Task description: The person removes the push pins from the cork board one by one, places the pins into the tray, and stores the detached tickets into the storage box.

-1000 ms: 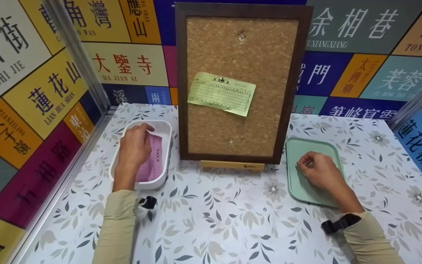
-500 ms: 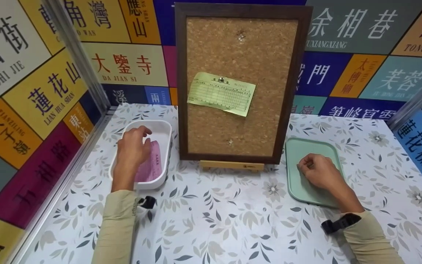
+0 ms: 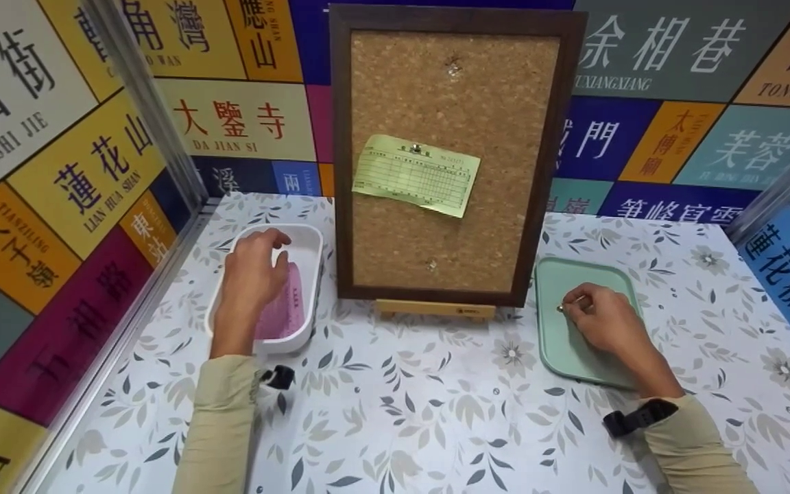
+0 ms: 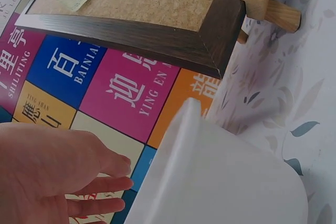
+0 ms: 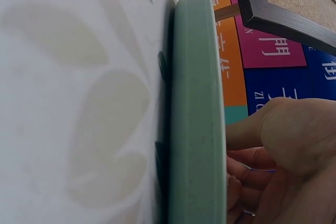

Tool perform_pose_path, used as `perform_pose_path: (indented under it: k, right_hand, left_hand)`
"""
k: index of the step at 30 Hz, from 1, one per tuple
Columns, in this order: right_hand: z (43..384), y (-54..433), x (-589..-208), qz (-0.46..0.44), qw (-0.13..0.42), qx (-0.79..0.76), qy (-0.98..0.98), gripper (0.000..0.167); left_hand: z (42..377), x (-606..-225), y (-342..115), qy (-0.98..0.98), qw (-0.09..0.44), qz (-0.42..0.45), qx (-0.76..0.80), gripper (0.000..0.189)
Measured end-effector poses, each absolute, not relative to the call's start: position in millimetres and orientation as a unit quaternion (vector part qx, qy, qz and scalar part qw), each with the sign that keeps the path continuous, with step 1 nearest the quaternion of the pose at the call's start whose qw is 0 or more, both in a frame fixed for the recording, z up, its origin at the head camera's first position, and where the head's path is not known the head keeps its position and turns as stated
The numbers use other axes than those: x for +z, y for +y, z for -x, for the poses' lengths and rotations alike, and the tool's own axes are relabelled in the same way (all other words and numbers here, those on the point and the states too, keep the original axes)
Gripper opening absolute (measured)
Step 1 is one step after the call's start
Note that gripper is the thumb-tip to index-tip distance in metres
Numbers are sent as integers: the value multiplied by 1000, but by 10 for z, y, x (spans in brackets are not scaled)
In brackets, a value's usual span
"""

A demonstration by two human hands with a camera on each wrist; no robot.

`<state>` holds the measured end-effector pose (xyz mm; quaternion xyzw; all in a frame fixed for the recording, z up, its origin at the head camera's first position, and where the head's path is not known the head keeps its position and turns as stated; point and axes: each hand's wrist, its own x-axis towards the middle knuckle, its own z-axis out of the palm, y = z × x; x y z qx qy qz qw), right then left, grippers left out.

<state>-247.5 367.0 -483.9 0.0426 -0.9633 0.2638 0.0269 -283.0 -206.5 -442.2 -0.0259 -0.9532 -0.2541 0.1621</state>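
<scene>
My left hand (image 3: 251,285) is over the white tray (image 3: 311,240), its fingers loosely bent and apart. Beneath and beside it lie pink printed slips (image 3: 285,312), partly covered by the hand. The left wrist view shows the fingers (image 4: 102,184) extended behind the tray's wall, with nothing visible between them. Over the green tray (image 3: 559,350), my right hand (image 3: 604,315) pinches a small shiny pushpin (image 3: 560,308) between thumb and fingertips. The tray's side hides those fingertips in the right wrist view.
Between the trays a framed corkboard (image 3: 457,254) leans on a small wooden easel (image 3: 436,309). One pushpin (image 3: 415,148) fixes a yellow-green form (image 3: 412,178) to it. More pins (image 3: 452,67) sit in the cork above and below. Printed walls (image 3: 230,123) surround the flower-patterned table.
The upper edge of the pink slip has dropped lower in the white tray, away from the left fingers. A pushpin now shows at the right fingertips, which have shifted slightly.
</scene>
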Motion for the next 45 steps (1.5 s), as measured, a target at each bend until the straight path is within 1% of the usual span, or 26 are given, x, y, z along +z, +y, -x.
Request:
perform_pose_path:
  k: [4, 16, 21, 25, 28, 35, 41, 45]
  right_hand:
    - [2476, 3663, -4806, -37, 52, 270, -961, 16]
    - [2450, 3486, -4670, -29, 166, 300, -939, 14]
    - [2444, 3376, -4608, -38, 228, 315, -921, 13]
    - [2430, 3305, -4548, -51, 269, 329, -904, 13]
    - [2416, 3255, -4504, -60, 282, 337, -896, 13]
    - [2378, 3109, -4383, -87, 300, 354, -882, 13]
    - [2361, 2953, -4257, -93, 312, 359, -874, 13]
    - [2373, 2857, -4174, -108, 322, 365, -867, 13]
  left_hand:
    - [2822, -4361, -2016, -948, 176, 34, -262, 23]
    - [2763, -4127, -1821, -926, 222, 65, -298, 24]
    - [2708, -4021, -1732, -911, 241, 77, -327, 23]
    - [2665, -3945, -1626, -907, 242, 79, -335, 24]
    - [2637, -3901, -1552, -905, 245, 85, -338, 24]
    - [2588, -3813, -1446, -891, 275, 106, -345, 25]
    - [2562, -3772, -1354, -892, 270, 102, -348, 25]
    - [2596, -3788, -1315, -878, 291, 121, -360, 25]
